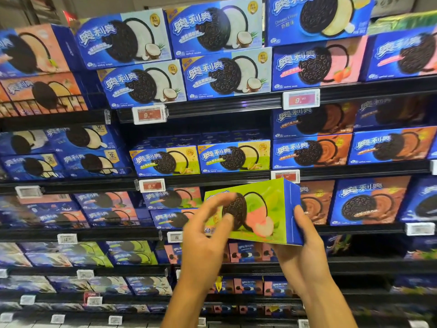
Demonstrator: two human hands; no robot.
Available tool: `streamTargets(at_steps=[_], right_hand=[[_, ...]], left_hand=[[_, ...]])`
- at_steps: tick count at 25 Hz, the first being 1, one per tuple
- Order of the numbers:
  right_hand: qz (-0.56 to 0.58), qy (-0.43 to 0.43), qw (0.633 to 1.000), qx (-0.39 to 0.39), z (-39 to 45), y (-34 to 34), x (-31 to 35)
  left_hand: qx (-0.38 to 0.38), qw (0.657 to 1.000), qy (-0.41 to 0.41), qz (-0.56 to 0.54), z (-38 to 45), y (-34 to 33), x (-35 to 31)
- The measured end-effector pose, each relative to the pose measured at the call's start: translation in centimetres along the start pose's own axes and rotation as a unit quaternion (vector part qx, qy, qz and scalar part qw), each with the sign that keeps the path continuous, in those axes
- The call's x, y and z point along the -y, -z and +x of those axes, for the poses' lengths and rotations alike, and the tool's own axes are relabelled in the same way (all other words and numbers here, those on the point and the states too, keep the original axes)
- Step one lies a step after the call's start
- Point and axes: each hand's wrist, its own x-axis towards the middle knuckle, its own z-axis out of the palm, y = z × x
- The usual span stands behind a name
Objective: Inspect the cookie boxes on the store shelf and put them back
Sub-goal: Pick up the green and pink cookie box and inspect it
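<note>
Tilting slightly in front of the store shelves, a green rectangular cardboard cookie box (264, 209) with a blue end panel is held in the air between both hands, its printed face toward the camera. That face shows a dark round sandwich cookie beside green and pink cream and a pale peach slice. The right hand (305, 252) grips the box at its lower right corner, palm under the bottom edge and thumb pressed up against the blue end panel. The left hand (205, 235) is at the box's left end, fingers loosely curled across the front over the logo and the edge of the printed cookie; its outline is blurred, so I cannot tell how firmly it has hold of the box.

Just behind the held box, the black metal shelf (354, 229) carries blue boxes with brown chocolate-swirl fronts (369, 201) to the right and blue boxes with peach-coloured fronts (172, 197) to the left. One shelf higher stand blue boxes with yellow-green fronts (234, 156), and above those a double-stacked row of blue boxes with white coconut pictures (227, 75). A blue box with a pink strawberry front (319, 63) sits to their right. White and red electronic price tags (300, 99) clip onto the shelf edges, several reading 9.90. Lower shelves hold smaller blue and pink packs (246, 252), blurred.
</note>
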Motion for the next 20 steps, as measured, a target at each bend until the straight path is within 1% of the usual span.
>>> streamTargets(at_steps=[1, 2, 3, 4, 5, 6, 7, 9, 11, 13, 16, 20], right_hand=[[0.017, -0.007, 1.0, -0.002, 0.1, 0.3, 0.0], [0.037, -0.012, 0.999, 0.001, 0.2, 0.6, 0.1], [0.061, -0.015, 0.998, 0.009, 0.3, 0.8, 0.2], [0.085, -0.017, 0.996, 0.018, 0.5, 1.0, 0.3], [0.105, -0.021, 0.994, 0.028, 0.5, 1.1, 0.4], [0.122, -0.021, 0.992, 0.038, 0.6, 1.3, 0.5], [0.137, -0.02, 0.989, 0.049, 0.7, 1.5, 0.5], [0.156, -0.02, 0.986, 0.06, 0.8, 1.9, 0.4], [0.163, -0.019, 0.984, 0.07, 0.9, 2.1, 0.2], [0.167, -0.018, 0.983, 0.073, 1.0, 2.1, 0.0], [0.177, -0.011, 0.982, 0.066, 1.2, 2.1, -0.1], [0.187, 0.0, 0.98, 0.059, 1.2, 2.5, 0.1]], left_hand=[[-0.066, 0.997, 0.018, 0.026, 0.4, 0.7, 0.7], [-0.12, 0.991, 0.054, 0.039, 0.9, 1.6, 1.5], [-0.149, 0.983, 0.105, 0.034, 1.3, 2.4, 2.3], [-0.151, 0.975, 0.16, 0.021, 1.6, 3.0, 3.1], [-0.137, 0.969, 0.205, 0.003, 1.5, 3.5, 4.0], [-0.124, 0.965, 0.231, -0.013, 1.4, 3.8, 4.6], [-0.116, 0.964, 0.239, -0.03, 1.2, 3.8, 5.0], [-0.115, 0.971, 0.205, -0.045, 0.9, 3.6, 5.0], [-0.128, 0.976, 0.17, -0.045, 0.8, 3.3, 4.8], [-0.145, 0.976, 0.154, -0.051, 0.8, 3.1, 4.7], [-0.16, 0.973, 0.152, -0.065, 0.7, 2.8, 4.6], [-0.151, 0.975, 0.148, -0.063, 0.7, 2.6, 4.8]])
